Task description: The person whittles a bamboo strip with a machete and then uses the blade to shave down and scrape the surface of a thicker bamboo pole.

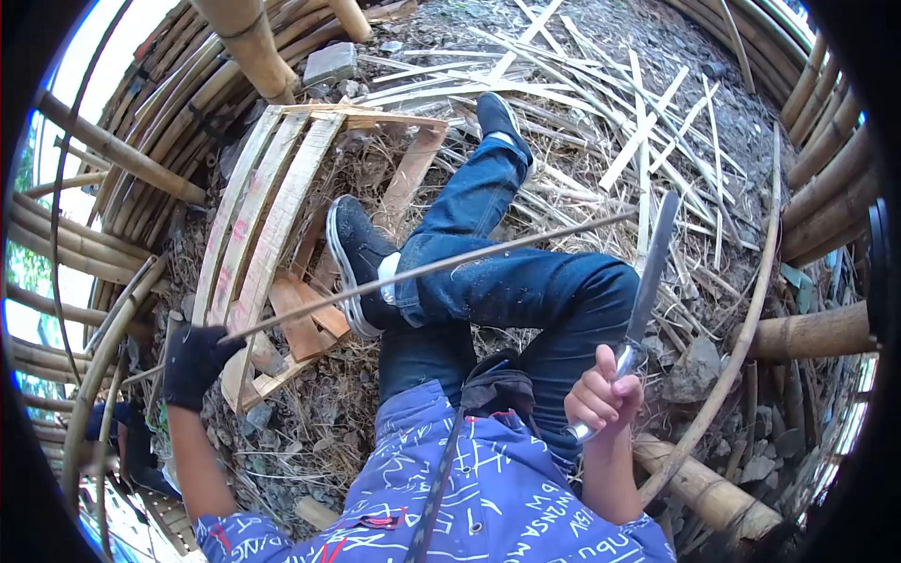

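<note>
My left hand (194, 364), in a black glove, is closed round a long thin bamboo strip (450, 266). The strip slants up to the right across my legs, its far end near the knife blade. My bare right hand (605, 392) grips the metal handle of a long knife (649, 281), its blade pointing upward and apart from my left hand. Part of the strip's near end sticks out to the left beyond the glove.
A slatted wooden crate (272, 202) lies by my left foot. Split bamboo strips (648, 141) litter the ground ahead. Bamboo poles (812, 333) are at the right, more stacked at the left. A stone (696, 371) lies right of the knife. Part of another person (141, 446) shows at lower left.
</note>
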Demonstrator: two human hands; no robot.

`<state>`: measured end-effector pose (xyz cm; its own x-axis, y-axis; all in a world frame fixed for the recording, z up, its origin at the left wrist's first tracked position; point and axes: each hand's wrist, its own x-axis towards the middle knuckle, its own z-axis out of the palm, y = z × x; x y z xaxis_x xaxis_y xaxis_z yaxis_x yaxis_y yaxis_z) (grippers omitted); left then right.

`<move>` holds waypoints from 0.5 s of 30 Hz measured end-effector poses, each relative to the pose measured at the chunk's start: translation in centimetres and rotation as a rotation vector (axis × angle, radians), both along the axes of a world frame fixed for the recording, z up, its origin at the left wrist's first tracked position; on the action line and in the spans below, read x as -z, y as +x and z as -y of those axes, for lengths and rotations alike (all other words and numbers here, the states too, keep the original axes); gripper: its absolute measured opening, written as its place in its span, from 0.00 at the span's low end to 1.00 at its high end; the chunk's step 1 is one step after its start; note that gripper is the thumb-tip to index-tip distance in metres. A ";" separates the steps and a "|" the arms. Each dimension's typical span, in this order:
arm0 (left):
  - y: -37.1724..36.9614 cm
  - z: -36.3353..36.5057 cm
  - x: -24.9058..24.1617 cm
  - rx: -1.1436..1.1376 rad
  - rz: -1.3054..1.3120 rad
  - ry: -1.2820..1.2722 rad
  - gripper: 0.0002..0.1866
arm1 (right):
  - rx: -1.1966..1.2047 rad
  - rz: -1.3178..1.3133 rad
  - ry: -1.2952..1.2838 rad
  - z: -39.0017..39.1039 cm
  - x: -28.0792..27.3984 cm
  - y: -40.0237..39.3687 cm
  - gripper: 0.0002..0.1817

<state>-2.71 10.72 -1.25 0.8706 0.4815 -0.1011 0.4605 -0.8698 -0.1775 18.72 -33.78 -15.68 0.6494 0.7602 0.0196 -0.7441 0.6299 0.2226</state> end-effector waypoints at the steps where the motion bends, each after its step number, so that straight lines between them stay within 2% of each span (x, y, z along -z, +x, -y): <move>1: -0.4 0.5 -0.7 -0.026 -0.053 0.013 0.21 | -0.005 -0.012 0.009 -0.1 0.1 0.0 0.05; 5: -4.1 -2.8 -2.4 -0.015 -0.063 0.089 0.19 | -0.045 -0.031 0.030 -0.6 0.0 0.0 0.05; 7: -5.6 -4.6 -4.4 -0.001 -0.037 0.252 0.15 | -0.058 -0.032 0.038 -0.7 0.0 0.0 0.05; 8: -5.7 -4.1 -5.2 -0.001 -0.038 0.255 0.15 | -0.066 -0.013 0.020 -0.7 0.1 0.0 0.05; 10: -5.7 -2.9 -6.5 0.153 0.037 0.353 0.13 | -0.078 -0.003 0.007 -0.9 0.2 0.0 0.06; 11: -6.0 -3.0 -6.9 -0.048 -0.018 0.189 0.12 | -0.083 0.025 0.000 -1.0 0.2 0.1 0.06; 15: -6.3 -2.8 -5.7 0.039 0.018 0.207 0.15 | -0.101 0.050 -0.047 -1.1 0.0 0.0 0.06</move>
